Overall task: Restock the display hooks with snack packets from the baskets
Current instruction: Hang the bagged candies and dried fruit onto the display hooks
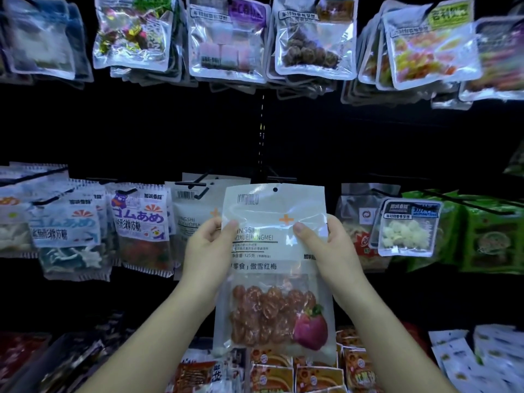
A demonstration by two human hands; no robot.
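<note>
A white snack packet [272, 279] with reddish plums behind a clear window and a strawberry picture is held upright at the centre of the view. My left hand [208, 245] pinches its left edge, thumb on the front. My right hand [326, 245] pinches its right edge the same way. The packet's hang hole [275, 190] sits at the top, just below a bare black hook [280, 178] in the middle row. To the left, a similar white packet [192, 211] hangs on the neighbouring hook [195, 184].
The top row carries clear packets of sweets and dried fruit [229, 41]. Blue-lettered gummy packets [141, 228] hang at the left, green packets [493, 236] at the right. Orange and red packets [283, 373] fill the row below my arms. The back wall is dark.
</note>
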